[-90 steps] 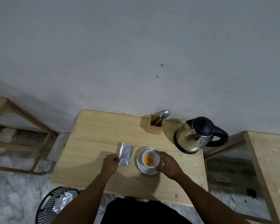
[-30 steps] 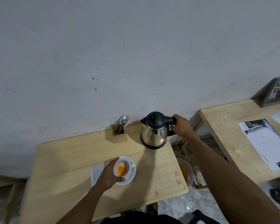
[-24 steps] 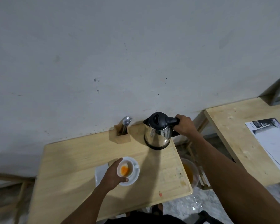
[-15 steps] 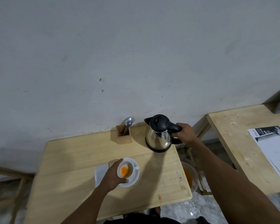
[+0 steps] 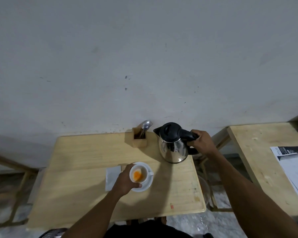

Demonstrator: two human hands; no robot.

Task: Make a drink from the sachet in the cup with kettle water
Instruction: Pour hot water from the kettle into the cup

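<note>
1. The cup [image 5: 139,174] sits on its saucer [image 5: 147,185] near the middle of my table [image 5: 83,155], orange powder heaped on the left of its bottom, handle pointing right
2. My left hand [image 5: 126,181] wraps the cup's left and near side, fingers curled against the wall; it steadies the cup and leaves the mouth open from above and from the right
3. The emptied sachet [image 5: 112,176] lies flat just left of the saucer, partly under my left wrist, out of the pouring path
4. The kettle [image 5: 174,143] stands far and right of the cup, upright, spout aimed left toward the cutlery holder [image 5: 140,139], handle running out to the right
5. My right hand [image 5: 202,141] is closed around that handle; whether the base is off the wood I cannot tell
6. I judge the move to be a carry near and left, then a tilt spout-down over the cup's right rim, away from my left fingers
7. Bare wood lies between kettle and cup, so the path is open; the table's right edge is just beside the kettle, the holder is near the spout
</note>
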